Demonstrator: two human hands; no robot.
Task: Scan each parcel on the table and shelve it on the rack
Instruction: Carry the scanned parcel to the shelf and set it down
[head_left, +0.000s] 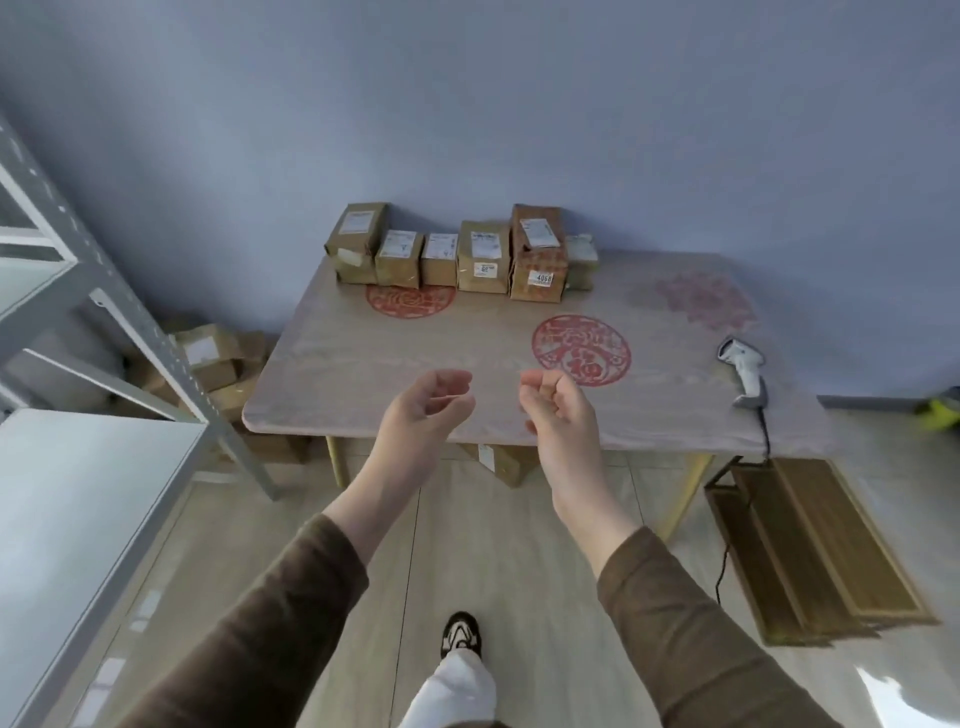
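**Six parcels waiting, nothing yet picked up**

Six parcels (457, 254) are lined up along the far edge of the table (363, 364), against the wall. The scanner (745, 374) is laid near the right edge. Both the left hand (421, 410) and the right hand (558, 415) are held loosely curled and empty over the near edge. No parcel appears scanned; the scanner is probably to be fetched first. The rack (78, 291) is seen at the left.

Premises: small parcel-handling room, apparently improvised. Evidence: labelled cardboard parcels (452, 254) ranked along the table (363, 364) against a bare wall; corded handheld scanner (745, 374); grey metal rack (104, 312); further boxes (213, 358), indistinct, on the floor.
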